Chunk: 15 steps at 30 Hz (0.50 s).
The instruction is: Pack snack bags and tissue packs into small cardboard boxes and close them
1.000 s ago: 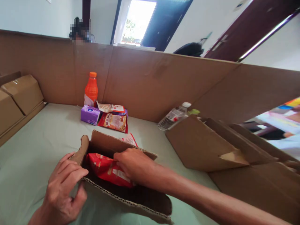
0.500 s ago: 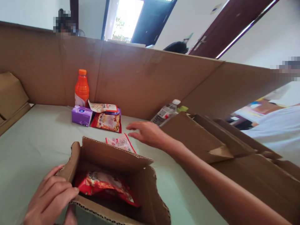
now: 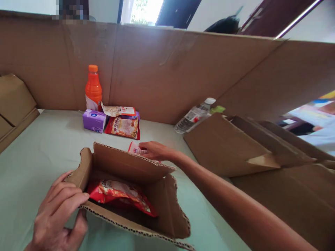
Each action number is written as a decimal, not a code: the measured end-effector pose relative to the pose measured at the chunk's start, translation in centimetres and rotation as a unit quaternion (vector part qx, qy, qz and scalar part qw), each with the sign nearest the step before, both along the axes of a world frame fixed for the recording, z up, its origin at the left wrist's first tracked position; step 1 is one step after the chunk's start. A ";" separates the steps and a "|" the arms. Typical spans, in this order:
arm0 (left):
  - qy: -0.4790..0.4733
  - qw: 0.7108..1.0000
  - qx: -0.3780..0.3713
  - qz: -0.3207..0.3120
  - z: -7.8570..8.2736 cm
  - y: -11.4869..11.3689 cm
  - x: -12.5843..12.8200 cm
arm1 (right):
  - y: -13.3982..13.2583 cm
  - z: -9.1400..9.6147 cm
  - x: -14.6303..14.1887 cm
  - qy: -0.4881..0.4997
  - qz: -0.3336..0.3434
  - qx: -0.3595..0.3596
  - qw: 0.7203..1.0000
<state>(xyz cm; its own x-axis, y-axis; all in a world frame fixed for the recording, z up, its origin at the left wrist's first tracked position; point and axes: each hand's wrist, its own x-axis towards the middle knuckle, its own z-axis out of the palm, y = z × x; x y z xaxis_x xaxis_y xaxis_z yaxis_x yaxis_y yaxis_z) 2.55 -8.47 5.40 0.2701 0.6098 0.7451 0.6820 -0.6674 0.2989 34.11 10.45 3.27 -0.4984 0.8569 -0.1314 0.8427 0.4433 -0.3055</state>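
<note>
Cardboard box (image 3: 123,164), open on top with torn corrugated edges, sat near the front edge of the green-covered table (image 3: 47,146). Left hand (image 3: 59,216) pinched its near-left wall, fingers over the rim. Red snack bag (image 3: 117,195) lay inside. Right hand (image 3: 157,151) reached past the box's far flap, fingers half curled on a small red-and-white packet (image 3: 134,149) just behind the box. The flap hid part of it, so a real grip couldn't be told. Toward the back edge stood an upright orange drink bottle (image 3: 93,89), with a purple carton (image 3: 94,120) and a snack packet (image 3: 123,127) touching. Water bottle (image 3: 195,114) lay tilted back right, behind flattened cardboard sheets (image 3: 230,146) along the right edge. Cardboard wall (image 3: 167,69) lined the back edge.
</note>
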 end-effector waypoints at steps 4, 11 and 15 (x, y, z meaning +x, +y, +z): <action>0.002 1.000 0.008 -0.009 -0.1 0.0 -0.1 | -4.3 4.6 2.2 0.055 -0.090 0.096 0.990; -0.023 1.000 0.020 0.004 -0.6 -0.2 0.1 | -14.4 13.1 -1.9 0.237 -0.033 0.354 0.904; -0.029 0.999 0.022 0.003 -0.5 -0.5 0.1 | -14.5 9.4 -7.5 0.054 0.161 0.263 0.950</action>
<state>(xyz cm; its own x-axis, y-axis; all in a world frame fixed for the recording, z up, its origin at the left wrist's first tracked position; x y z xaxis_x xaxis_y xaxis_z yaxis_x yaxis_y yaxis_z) 2.61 -8.94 4.90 0.2220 0.5777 0.7855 0.6677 -0.6772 0.3093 26.61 -4.05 12.65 -0.7320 0.5910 0.3389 0.6142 0.7878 -0.0471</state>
